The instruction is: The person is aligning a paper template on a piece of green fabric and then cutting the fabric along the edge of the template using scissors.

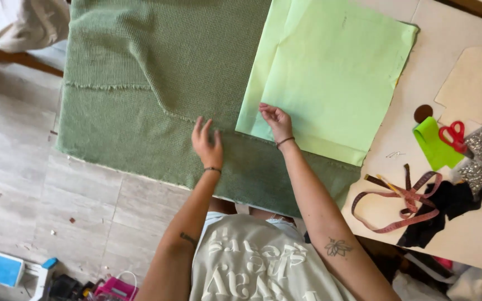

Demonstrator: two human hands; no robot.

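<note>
Green knitted cloth lies spread over the worktop, its near edge hanging toward the floor. Pale green sheet rests on it at 2 o'clock. Left hand lies flat, fingers spread, grip holding nothing. Right hand pinches the sheet's lower corner. Judgement: the cloth is soft, limp and fairly heavy; the sheet is light and creases easily, so edges and corners are the best holds.
</note>
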